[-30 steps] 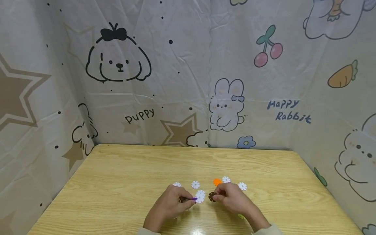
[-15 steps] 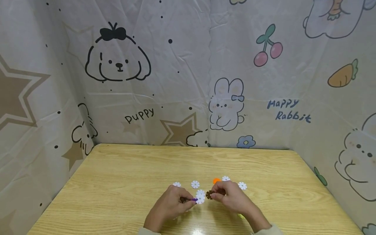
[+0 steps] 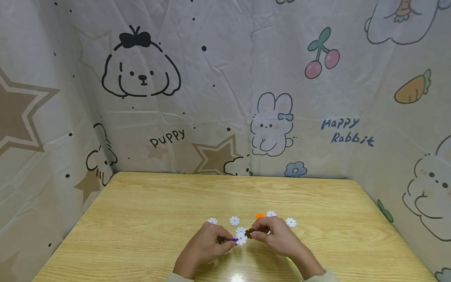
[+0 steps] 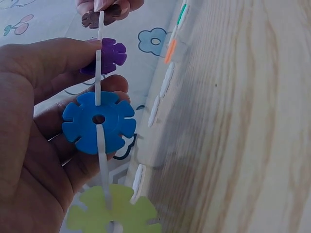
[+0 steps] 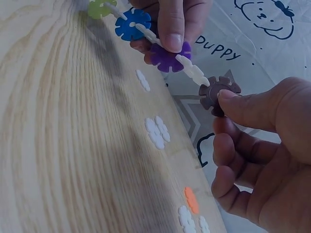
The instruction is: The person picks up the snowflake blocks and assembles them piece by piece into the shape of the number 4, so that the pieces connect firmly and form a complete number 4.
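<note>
My left hand point(image 3: 206, 244) pinches a purple notched plastic disc point(image 4: 114, 54), part of a chain of snowflake discs. In the left wrist view the chain runs down through a blue disc point(image 4: 87, 121) to a yellow-green disc point(image 4: 116, 199), with white discs seen edge-on joining them. Beyond the purple one, a white disc point(image 5: 192, 70) sticks out towards my right hand point(image 3: 278, 237). Between thumb and fingers, that hand pinches a brown disc point(image 5: 211, 97). Its rim meets the white disc's edge; how deep the notches engage I cannot tell.
On the wooden table point(image 3: 158, 203) lie several loose white discs point(image 3: 234, 221) and an orange disc point(image 3: 260, 216) behind the hands. A green disc point(image 4: 181, 14) shows at the far end. A yellow bit point(image 3: 289, 259) peeks out beside the right wrist. Printed cloth point(image 3: 211, 98) hangs behind.
My right hand has moved slightly left with the brown disc, which has gone from apart to touching the white disc. The left hand has hardly moved.
</note>
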### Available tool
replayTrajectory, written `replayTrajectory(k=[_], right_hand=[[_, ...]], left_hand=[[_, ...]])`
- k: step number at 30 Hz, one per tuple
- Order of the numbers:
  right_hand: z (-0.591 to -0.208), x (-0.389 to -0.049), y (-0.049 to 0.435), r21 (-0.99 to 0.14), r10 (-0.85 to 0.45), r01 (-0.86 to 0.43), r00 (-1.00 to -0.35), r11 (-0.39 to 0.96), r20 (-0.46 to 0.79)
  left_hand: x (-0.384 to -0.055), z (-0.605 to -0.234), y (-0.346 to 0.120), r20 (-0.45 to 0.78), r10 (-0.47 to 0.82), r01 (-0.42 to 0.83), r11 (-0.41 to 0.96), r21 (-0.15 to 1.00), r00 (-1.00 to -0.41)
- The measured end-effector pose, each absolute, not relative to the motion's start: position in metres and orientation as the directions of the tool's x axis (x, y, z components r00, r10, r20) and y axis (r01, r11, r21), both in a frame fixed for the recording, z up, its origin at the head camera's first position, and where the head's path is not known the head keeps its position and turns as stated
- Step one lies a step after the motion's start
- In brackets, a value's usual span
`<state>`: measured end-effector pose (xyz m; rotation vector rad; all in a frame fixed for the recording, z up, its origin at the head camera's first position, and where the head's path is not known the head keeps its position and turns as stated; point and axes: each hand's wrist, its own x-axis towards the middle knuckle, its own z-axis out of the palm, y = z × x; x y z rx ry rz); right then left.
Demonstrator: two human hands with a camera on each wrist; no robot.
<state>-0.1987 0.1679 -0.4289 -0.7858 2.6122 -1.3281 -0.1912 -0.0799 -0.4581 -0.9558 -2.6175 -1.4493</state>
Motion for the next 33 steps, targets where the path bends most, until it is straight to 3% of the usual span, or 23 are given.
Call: replayTrajectory(k=[15, 33], right_hand=[[-0.439, -0.195, 0.16, -0.809, -0.378, -0.354, -0.909, 0.47, 0.178], [-0.438, -0.195, 0.152, -0.816, -0.348, -0.384, -0.906, 0.432, 0.242]], left_hand=[[-0.19, -0.458, -0.079, 0.379, 0.476, 0.572, 0.372, 0.731, -0.794], [-0.19, -0.458, -0.078, 0.407, 0.438, 0.564, 0.327, 0.758, -0.801]])
